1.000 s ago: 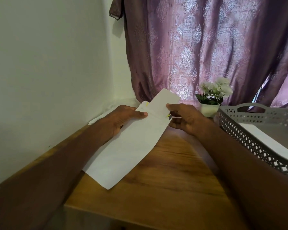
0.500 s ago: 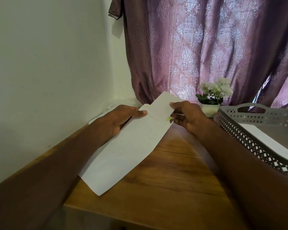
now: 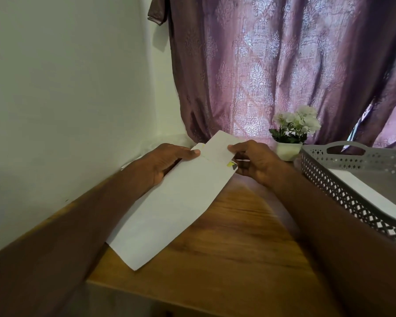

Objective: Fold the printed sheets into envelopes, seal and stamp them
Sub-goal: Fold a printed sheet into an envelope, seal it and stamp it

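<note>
The left hand (image 3: 167, 162) grips the envelope (image 3: 169, 207) at its far end, thumb on top. The right hand (image 3: 254, 161) pinches the sheet (image 3: 220, 145) sticking out of it. Right of that hand: a flowerpot (image 3: 287, 151) and a tray (image 3: 352, 179).

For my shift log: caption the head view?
Left hand steadies envelope; right hand slides folded sheet in.

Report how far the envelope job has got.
Done: a folded sheet sits partly inside the white envelope. In hand: the left hand grips the envelope's mouth while the right hand pinches the sheet. Left: pushing it fully in, sealing, stamping; another white sheet waits in the grey tray.
</note>
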`<state>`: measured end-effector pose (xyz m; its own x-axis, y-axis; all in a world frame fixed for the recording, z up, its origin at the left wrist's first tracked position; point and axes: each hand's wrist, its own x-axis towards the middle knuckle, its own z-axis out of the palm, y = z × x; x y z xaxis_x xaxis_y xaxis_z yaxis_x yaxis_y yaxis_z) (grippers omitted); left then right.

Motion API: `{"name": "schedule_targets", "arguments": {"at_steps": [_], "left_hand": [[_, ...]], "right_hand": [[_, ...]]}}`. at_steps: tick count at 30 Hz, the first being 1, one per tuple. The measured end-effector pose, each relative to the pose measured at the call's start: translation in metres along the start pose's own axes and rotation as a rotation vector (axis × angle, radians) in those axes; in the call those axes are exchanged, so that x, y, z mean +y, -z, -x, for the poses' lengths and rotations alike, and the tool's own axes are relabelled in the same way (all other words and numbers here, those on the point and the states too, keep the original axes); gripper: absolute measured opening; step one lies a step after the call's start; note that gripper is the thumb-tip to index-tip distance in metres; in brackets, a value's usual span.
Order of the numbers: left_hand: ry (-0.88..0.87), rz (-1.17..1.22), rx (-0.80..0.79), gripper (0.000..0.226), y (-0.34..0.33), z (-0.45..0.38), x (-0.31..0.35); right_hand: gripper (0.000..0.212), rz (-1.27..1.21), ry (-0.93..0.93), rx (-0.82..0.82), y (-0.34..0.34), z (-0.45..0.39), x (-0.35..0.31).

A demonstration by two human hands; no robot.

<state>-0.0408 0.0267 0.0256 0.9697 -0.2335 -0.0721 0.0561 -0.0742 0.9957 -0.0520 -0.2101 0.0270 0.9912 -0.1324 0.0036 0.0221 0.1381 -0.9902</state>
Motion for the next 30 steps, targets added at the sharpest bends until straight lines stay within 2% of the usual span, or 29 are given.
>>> {"name": "schedule_targets", "arguments": {"at_steps": [4,11,17,25,30], "left_hand": [[0.019,0.02,0.018,0.022,0.0007,0.0011,0.0007],[0.007,0.003,0.01,0.01,-0.0003,0.0018,0.001],[0.002,-0.025,0.033,0.009,0.0004,-0.0003,0.0004],[-0.01,-0.007,0.011,0.015,0.001,-0.0029,-0.0018],[-0.016,-0.013,0.03,0.015,0.0015,-0.0045,-0.0022]], "right_hand": [[0.036,0.006,-0.011,-0.036,0.0011,-0.0006,0.0002],[0.023,-0.034,0.026,0.073,0.0011,-0.0078,0.0026],[0.025,0.066,-0.039,-0.055,-0.0031,-0.0036,0.0041],[0.015,0.03,0.012,0.042,-0.0018,-0.007,0.0045],[0.021,0.05,-0.035,-0.027,-0.0009,-0.0062,0.0052]]}}
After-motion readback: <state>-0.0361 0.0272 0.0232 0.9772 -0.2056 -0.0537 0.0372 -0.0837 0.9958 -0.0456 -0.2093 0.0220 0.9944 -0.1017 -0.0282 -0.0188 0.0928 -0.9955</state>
